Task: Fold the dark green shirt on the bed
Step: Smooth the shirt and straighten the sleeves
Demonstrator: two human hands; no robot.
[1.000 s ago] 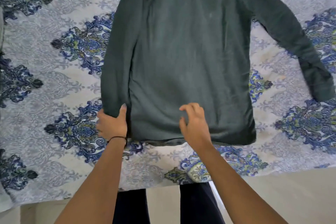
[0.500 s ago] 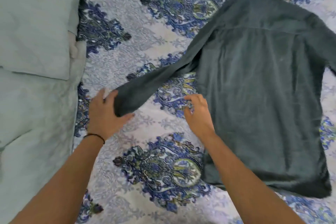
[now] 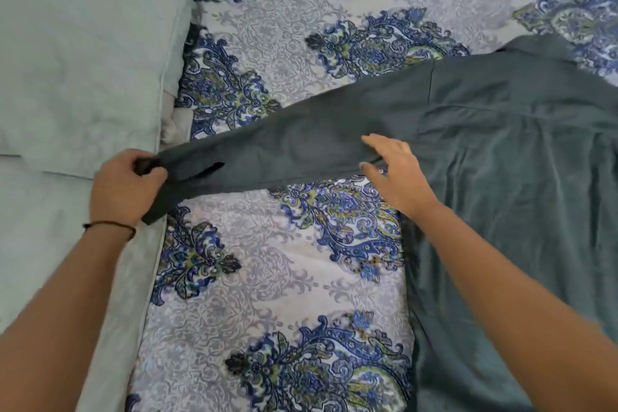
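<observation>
1 dark green shirt (image 3: 518, 177) on bed (image 3: 267, 278) at 3 o'clock, 1 sleeve (image 3: 284, 150) stretched toward 9; 2 hands: left hand (image 3: 125, 186) grips cuff (image 3: 167, 165), right hand (image 3: 398, 174) fingers spread flat on sleeve, thumb possibly under it.

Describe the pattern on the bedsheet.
The bedsheet has blue-green floral motifs on pale grey, seen in the head view.

You will find no readable text, label, brand or number anywhere across this bed scene

Gripping sleeve (image 3: 284, 150) in curled left hand (image 3: 125, 184); holding right hand (image 3: 396, 174) out, fingers straight, palm down.
</observation>
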